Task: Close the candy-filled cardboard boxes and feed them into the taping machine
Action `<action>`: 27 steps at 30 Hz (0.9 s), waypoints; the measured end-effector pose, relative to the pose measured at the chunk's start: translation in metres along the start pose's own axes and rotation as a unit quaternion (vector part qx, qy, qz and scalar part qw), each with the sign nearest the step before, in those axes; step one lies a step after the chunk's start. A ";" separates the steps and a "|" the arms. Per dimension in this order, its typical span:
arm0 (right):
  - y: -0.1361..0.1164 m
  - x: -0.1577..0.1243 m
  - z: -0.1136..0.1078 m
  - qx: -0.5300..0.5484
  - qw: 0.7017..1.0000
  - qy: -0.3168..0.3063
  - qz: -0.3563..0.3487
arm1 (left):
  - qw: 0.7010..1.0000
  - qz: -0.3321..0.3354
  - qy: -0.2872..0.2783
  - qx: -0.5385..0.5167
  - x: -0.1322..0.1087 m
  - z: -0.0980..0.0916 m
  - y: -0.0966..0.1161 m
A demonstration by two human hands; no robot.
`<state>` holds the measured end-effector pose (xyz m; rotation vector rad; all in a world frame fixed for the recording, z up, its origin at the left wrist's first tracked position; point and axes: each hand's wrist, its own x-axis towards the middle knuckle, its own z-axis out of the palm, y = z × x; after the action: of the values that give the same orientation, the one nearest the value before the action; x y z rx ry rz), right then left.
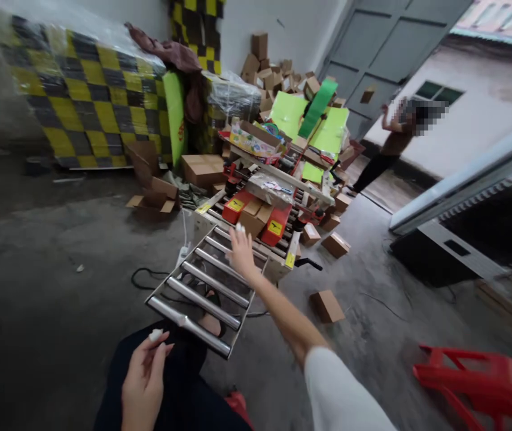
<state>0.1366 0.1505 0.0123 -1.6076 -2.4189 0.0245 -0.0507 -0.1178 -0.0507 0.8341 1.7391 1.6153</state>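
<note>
My right hand reaches forward over the roller conveyor with its fingers stretched out and nothing held. White wrapping covers one of its fingertips. Just beyond the fingers, a brown carton sits between red side blocks of a carton-sealing machine. Whether the fingertips touch the carton, I cannot tell. Near my lap, left of the rollers, my left hand has its fingers curled and the thumb close against them. A white wrap is on one fingertip there too, and no held object shows.
Small cartons lie on the floor right of the machine, and more are heaped behind it. A red stool lies tipped at lower right. Another person stands near the doorway. An opened carton and black cable are left.
</note>
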 end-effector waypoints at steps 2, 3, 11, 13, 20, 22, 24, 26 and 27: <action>-0.039 -0.065 0.032 0.060 0.995 -0.023 -0.074 | 0.999 0.003 0.036 0.016 -0.013 -0.024 0.008; -0.056 -0.100 0.044 0.094 0.991 -0.024 -0.093 | 0.998 0.003 0.050 0.024 -0.020 -0.037 0.013; -0.144 -0.244 0.047 0.283 0.936 0.052 -0.203 | 0.957 0.103 0.198 0.184 -0.031 -0.165 0.056; -0.163 -0.261 0.039 0.292 0.924 0.038 -0.242 | 0.911 0.165 0.263 0.272 -0.021 -0.195 0.078; -0.193 -0.295 0.061 0.267 0.917 0.009 -0.296 | 0.676 0.231 0.492 0.498 0.022 -0.326 0.152; -0.193 -0.295 0.067 0.266 0.916 0.011 -0.301 | 0.668 0.151 0.492 0.537 0.028 -0.371 0.158; -0.191 -0.292 0.070 0.268 0.913 0.009 -0.308 | 0.701 0.093 0.422 0.568 0.032 -0.409 0.161; -0.191 -0.288 0.071 0.269 0.911 0.005 -0.313 | 0.757 0.088 0.337 0.553 0.033 -0.431 0.167; -0.191 -0.287 0.070 0.271 0.911 0.001 -0.312 | 0.786 0.100 0.317 0.521 0.033 -0.434 0.173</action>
<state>0.0546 -0.1780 -0.0821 -0.5703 -2.4988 0.5262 -0.4074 -0.3471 0.1489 1.0084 3.2406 0.9648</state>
